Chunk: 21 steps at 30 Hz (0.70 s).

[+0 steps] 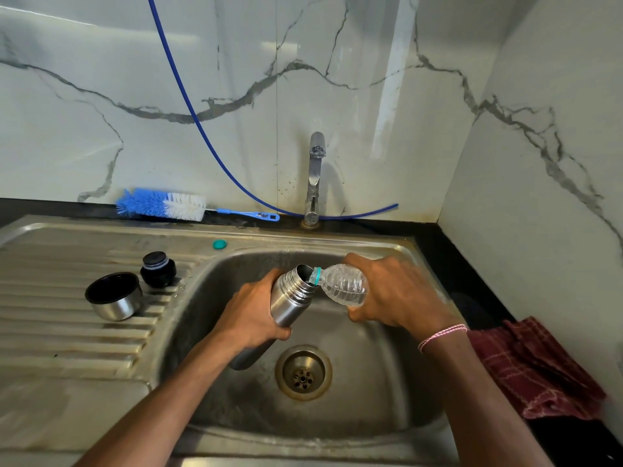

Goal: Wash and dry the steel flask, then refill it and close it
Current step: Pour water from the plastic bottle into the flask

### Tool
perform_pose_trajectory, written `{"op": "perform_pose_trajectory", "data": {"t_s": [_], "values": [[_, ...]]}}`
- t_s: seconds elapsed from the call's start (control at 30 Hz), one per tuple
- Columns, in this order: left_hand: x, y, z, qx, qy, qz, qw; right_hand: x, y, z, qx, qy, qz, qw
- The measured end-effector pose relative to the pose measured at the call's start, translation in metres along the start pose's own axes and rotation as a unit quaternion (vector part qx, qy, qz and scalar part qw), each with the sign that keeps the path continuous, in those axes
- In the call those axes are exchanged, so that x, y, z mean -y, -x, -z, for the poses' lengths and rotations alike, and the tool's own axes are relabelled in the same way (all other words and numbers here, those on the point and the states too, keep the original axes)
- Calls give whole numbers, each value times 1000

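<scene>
My left hand (251, 315) grips the steel flask (290, 299) around its body and holds it tilted over the sink basin (371, 365), mouth open and pointing up to the right. My right hand (394, 291) holds a clear plastic water bottle (344, 284) tipped on its side, its teal neck at the flask's mouth. On the drainboard to the left stand the flask's steel cup lid (114, 296) and its black stopper (157, 268). A small teal bottle cap (219, 244) lies on the sink rim.
A blue and white bottle brush (161, 205) lies along the back wall. The tap (315, 176) stands behind the basin with a blue hose (202, 129) looping past it. A dark red checked cloth (532, 369) lies on the black counter at the right. The drain (303, 372) sits mid-basin.
</scene>
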State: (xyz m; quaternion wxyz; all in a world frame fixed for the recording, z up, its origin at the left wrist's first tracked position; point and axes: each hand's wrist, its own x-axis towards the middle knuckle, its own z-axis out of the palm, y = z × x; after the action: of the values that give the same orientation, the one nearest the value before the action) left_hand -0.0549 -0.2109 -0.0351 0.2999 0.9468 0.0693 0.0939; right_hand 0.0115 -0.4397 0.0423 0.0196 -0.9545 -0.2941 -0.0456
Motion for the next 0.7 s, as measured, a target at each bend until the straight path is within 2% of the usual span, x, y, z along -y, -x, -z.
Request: {"op": "perform_pose_trajectory", "data": {"t_s": [0.7], "values": [[-6,-1,-5,16,-12,20,1000,0,2,4,32,17,-15,999]]}}
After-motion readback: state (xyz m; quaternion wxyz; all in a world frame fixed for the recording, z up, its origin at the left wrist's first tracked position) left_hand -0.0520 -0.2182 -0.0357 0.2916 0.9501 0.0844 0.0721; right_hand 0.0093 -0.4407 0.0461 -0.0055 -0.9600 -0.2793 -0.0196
